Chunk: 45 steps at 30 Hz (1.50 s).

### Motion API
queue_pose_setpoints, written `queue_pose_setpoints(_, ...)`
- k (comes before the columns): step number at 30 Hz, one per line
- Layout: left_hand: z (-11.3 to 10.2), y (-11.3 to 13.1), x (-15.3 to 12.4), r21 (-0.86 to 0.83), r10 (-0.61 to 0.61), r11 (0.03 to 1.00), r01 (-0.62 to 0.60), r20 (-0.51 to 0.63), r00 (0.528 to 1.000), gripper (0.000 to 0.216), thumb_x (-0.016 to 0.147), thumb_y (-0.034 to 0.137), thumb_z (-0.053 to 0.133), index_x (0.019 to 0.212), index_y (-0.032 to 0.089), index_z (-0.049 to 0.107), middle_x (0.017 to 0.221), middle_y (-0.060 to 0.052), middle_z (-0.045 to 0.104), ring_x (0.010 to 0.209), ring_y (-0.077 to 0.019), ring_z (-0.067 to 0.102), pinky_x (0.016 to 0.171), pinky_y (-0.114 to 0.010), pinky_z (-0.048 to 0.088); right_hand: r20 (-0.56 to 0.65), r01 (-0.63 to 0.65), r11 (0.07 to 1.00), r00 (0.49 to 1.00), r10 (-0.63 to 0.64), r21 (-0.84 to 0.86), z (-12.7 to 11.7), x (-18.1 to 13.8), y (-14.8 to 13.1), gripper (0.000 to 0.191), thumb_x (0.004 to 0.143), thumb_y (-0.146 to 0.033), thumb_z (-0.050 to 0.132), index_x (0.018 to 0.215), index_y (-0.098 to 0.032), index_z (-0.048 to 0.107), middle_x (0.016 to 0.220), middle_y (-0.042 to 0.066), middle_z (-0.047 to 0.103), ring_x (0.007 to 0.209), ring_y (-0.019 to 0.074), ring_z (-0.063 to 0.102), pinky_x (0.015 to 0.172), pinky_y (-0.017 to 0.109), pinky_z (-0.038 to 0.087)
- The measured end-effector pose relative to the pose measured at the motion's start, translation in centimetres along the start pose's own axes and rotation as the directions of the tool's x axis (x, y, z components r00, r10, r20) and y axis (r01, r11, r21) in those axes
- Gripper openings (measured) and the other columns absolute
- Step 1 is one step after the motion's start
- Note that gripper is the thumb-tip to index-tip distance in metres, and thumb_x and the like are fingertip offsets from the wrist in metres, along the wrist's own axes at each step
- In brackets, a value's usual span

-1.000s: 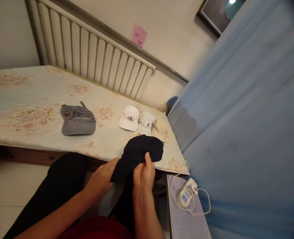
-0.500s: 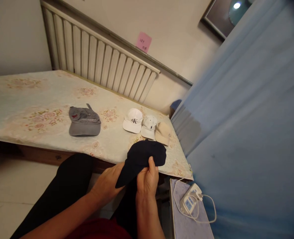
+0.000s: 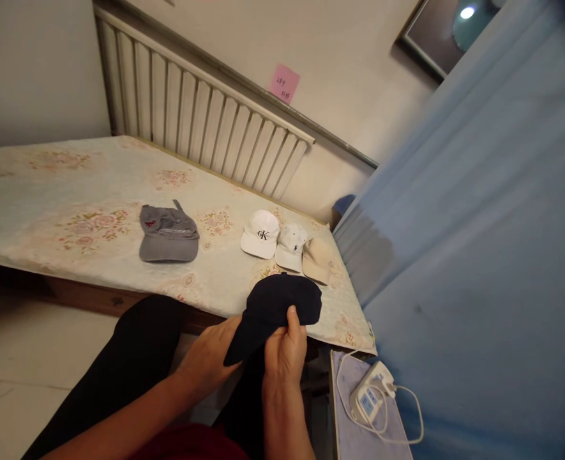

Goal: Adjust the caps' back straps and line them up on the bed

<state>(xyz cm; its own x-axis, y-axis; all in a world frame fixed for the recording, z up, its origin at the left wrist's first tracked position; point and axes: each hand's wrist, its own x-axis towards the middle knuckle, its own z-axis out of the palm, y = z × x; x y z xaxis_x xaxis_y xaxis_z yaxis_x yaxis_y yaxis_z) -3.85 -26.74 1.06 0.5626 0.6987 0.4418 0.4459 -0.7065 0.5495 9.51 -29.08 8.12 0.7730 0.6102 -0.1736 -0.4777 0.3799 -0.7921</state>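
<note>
A dark navy or black baseball cap (image 3: pixel 282 300) is held between my two hands, over the near edge of the bed, its brim pointing down and to the left. My left hand (image 3: pixel 211 350) grips it at the brim, its fingertips hidden behind the cap. On the cap's near right side my right hand (image 3: pixel 286 350) is closed, thumb up against the cloth. Beyond the cap sit a white cap with black letters (image 3: pixel 260 235), a white cap with a small dark emblem (image 3: pixel 291 246) and a beige cap (image 3: pixel 316 260), side by side. A grey cap (image 3: pixel 170 234) lies apart to the left.
The caps lie on a bed with a flowered cover (image 3: pixel 119 185). Behind it stands a radiator (image 3: pixel 200 108). A blue curtain (image 3: pixel 478 255) hangs at the right. On a small table (image 3: pixel 349 441) lies a white power strip (image 3: pixel 372 393) with a looped cord.
The whole view has shifted slightly, so things appear a little farther right. Both hands keep their hold on the dark cap, with hardly any movement.
</note>
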Motion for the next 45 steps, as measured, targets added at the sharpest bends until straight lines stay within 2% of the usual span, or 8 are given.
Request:
queue_pose_setpoints(5, -0.2, 0.0, 0.1, -0.008, -0.004, 1.000, 0.004, -0.003, 1.000, 0.054, 0.084, 0.024, 0.054, 0.136, 0.022, 0.043, 0.132, -0.010, 0.062, 0.113, -0.0275, 0.063, 0.095, -0.040, 0.050, 0.012, 0.032, 0.999, 0.999, -0.032, -0.002, 0.1, 0.0, 0.2, 0.028, 0.077, -0.032, 0.066, 0.099, -0.014, 0.066, 0.089, 0.005, 0.075, 0.086, 0.0167, 0.070, 0.090, 0.034, 0.056)
queue_pose_setpoints(12, -0.2, -0.2, -0.1, -0.008, -0.001, 1.000, 0.000, -0.033, 0.999, 0.054, 0.084, 0.027, 0.055, 0.136, 0.024, 0.044, 0.130, -0.009, 0.063, 0.112, -0.0272, 0.064, 0.095, -0.040, 0.051, 0.043, -0.002, 1.000, 0.999, 0.002, -0.016, 0.4, -0.2, 0.2, 0.033, 0.079, -0.033, 0.064, 0.105, -0.014, 0.064, 0.088, 0.005, 0.075, 0.086, 0.0164, 0.071, 0.087, 0.032, 0.056)
queue_pose_setpoints(18, -0.1, -0.1, 0.0, 0.011, 0.008, 1.000, -0.007, -0.059, 0.998, 0.054, 0.084, 0.030, 0.057, 0.135, 0.020, 0.045, 0.128, -0.011, 0.064, 0.113, -0.0276, 0.063, 0.096, -0.040, 0.050, 0.036, -0.007, 0.999, 0.999, 0.009, -0.045, 0.5, -0.3, 0.2, 0.032, 0.079, -0.036, 0.063, 0.103, -0.014, 0.064, 0.089, 0.006, 0.075, 0.086, 0.0172, 0.070, 0.087, 0.032, 0.056)
queue_pose_setpoints(23, 0.8, -0.7, -0.2, 0.004, -0.008, 1.000, 0.008, -0.066, 0.998, 0.059, 0.081, 0.019, 0.052, 0.139, 0.019, 0.043, 0.134, -0.013, 0.061, 0.120, -0.0274, 0.059, 0.100, -0.041, 0.048, 0.048, 0.020, 0.999, 0.999, -0.018, -0.047, 0.3, -0.2, 0.3, 0.027, 0.079, -0.035, 0.064, 0.096, -0.014, 0.066, 0.084, 0.004, 0.074, 0.087, 0.0166, 0.070, 0.089, 0.032, 0.055)
queue_pose_setpoints(28, 1.7, -1.9, -0.3, -0.004, -0.011, 1.000, 0.011, -0.087, 0.996, 0.058, 0.081, 0.007, 0.038, 0.137, 0.018, 0.046, 0.132, -0.013, 0.062, 0.122, -0.0237, 0.058, 0.102, -0.041, 0.048, 0.067, 0.054, 0.997, 0.996, -0.050, -0.057, 0.3, -0.1, 0.5, 0.028, 0.078, -0.036, 0.067, 0.093, -0.012, 0.068, 0.084, 0.006, 0.074, 0.089, 0.0182, 0.069, 0.091, 0.035, 0.054)
queue_pose_setpoints(35, 2.3, -2.7, -0.2, 0.025, -0.009, 1.000, 0.012, -0.124, 0.992, 0.054, 0.083, 0.006, 0.033, 0.134, 0.012, 0.049, 0.130, -0.016, 0.063, 0.121, -0.0237, 0.058, 0.101, -0.042, 0.049, 0.119, 0.062, 0.998, 0.991, -0.061, 0.001, 0.4, 0.1, 0.2, 0.043, 0.077, -0.034, 0.069, 0.114, -0.013, 0.064, 0.101, 0.008, 0.074, 0.099, 0.0190, 0.068, 0.100, 0.038, 0.049)
queue_pose_setpoints(42, 2.2, -2.8, -0.1, 0.041, 0.028, 0.999, -0.023, -0.132, 0.991, 0.056, 0.085, 0.007, 0.035, 0.139, 0.016, 0.043, 0.134, -0.014, 0.060, 0.124, -0.0234, 0.056, 0.102, -0.043, 0.048, 0.260, -0.018, 1.000, 0.965, 0.020, -0.009, 0.5, -0.2, 1.0, 0.048, 0.073, -0.029, 0.072, 0.117, -0.013, 0.062, 0.096, 0.007, 0.075, 0.093, 0.0192, 0.070, 0.097, 0.040, 0.051)
queue_pose_setpoints(45, 2.1, -2.8, 0.0, 0.078, 0.038, 0.997, -0.028, -0.128, 0.991, 0.051, 0.088, 0.008, 0.034, 0.138, 0.014, 0.043, 0.134, -0.015, 0.060, 0.124, -0.0233, 0.056, 0.102, -0.042, 0.048, 0.258, -0.062, 0.997, 0.963, 0.074, -0.052, 0.5, -0.4, 1.5, 0.044, 0.069, -0.029, 0.074, 0.109, -0.013, 0.064, 0.092, 0.007, 0.075, 0.090, 0.0195, 0.070, 0.092, 0.039, 0.053)
